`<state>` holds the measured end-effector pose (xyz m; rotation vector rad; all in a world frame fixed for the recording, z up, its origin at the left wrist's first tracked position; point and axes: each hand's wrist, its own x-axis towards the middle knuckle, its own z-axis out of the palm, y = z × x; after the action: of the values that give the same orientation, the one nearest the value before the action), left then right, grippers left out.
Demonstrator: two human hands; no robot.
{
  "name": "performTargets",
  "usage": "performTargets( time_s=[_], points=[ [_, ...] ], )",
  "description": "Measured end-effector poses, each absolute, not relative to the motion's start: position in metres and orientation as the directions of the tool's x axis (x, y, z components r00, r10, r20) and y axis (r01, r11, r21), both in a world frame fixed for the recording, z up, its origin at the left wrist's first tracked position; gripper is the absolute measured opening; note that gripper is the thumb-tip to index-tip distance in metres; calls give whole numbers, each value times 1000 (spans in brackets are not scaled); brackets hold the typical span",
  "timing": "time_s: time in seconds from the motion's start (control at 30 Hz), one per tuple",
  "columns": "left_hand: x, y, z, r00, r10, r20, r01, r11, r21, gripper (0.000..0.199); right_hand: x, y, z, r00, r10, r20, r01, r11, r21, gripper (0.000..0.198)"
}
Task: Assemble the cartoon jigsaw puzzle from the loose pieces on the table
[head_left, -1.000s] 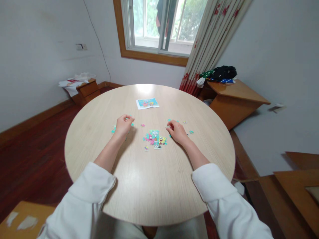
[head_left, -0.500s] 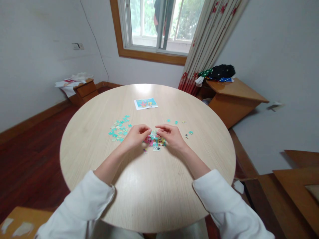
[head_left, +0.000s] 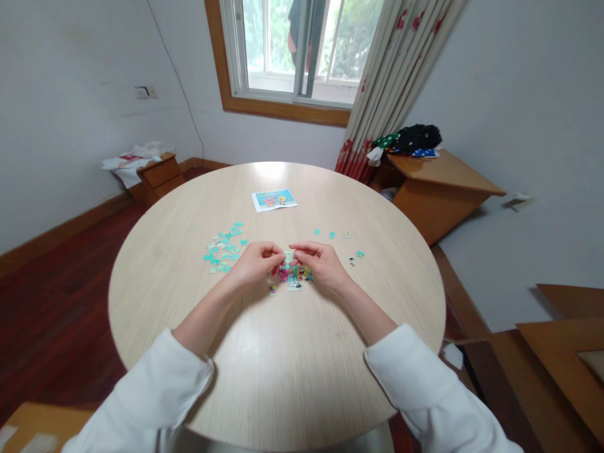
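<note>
A partly joined jigsaw puzzle (head_left: 294, 277) with pink, yellow and teal cartoon figures lies before me, its upper part half covered by my fingers. My left hand (head_left: 258, 263) is closed in a pinch at its upper left edge. Opposite it, my right hand (head_left: 319, 263) pinches too, thumb and forefinger close together. Between the two sets of fingertips shows a pale green jigsaw piece (head_left: 289, 257); its outline is mostly hidden. One loose piece (head_left: 272, 290) rests just below the puzzle's left corner.
Many loose teal pieces (head_left: 224, 248) are scattered left of my hands. Several more, including a teal one (head_left: 360, 254), lie to the right. A picture sheet (head_left: 274, 200) lies farther back on the round table (head_left: 278, 365). Beyond stand a window, a curtain and a wooden cabinet (head_left: 438, 182).
The whole view has shifted slightly, with the table a little lower. My right fingers have drawn closer to my left fingertips over the puzzle's upper part.
</note>
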<state>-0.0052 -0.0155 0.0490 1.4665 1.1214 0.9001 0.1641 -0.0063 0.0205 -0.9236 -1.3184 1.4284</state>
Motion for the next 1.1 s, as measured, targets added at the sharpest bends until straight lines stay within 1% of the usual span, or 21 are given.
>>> performTargets(
  time_s=[0.27, 0.37, 0.47, 0.57, 0.7, 0.87, 0.93, 1.1],
  points=[
    [-4, -17, 53, 251, 967, -53, 131, 20, 991, 11, 166, -4, 21, -274, 961, 30, -185, -23, -982, 30],
    [-6, -15, 53, 185, 979, -89, 72, 77, 994, 9, 167, -3, 23, -243, 970, 16, -195, -33, -980, 31],
    [-10, -12, 54, 79, 991, -107, -2, 107, 994, 13, 169, -2, 24, -211, 977, 13, -200, -30, -979, 31],
    [-16, -8, 55, 11, 996, -92, -42, 93, 995, 18, 171, -1, 22, -196, 980, 14, -186, -23, -982, 29],
    [-24, -3, 51, -19, 998, -56, -53, 55, 997, 20, 172, 0, 20, -193, 981, 15, -163, -18, -986, 29],
    [-31, 2, 48, -3, 998, -61, -55, 61, 997, 25, 171, 2, 18, -191, 982, -4, -176, -38, -984, 30],
    [-32, 2, 48, 28, 998, -60, -53, 61, 997, 29, 171, 2, 18, -192, 981, -12, -174, -46, -984, 30],
    [-34, 3, 47, 113, 992, -57, -25, 60, 998, 32, 170, 1, 19, -202, 979, -15, -165, -50, -985, 29]
  ],
)
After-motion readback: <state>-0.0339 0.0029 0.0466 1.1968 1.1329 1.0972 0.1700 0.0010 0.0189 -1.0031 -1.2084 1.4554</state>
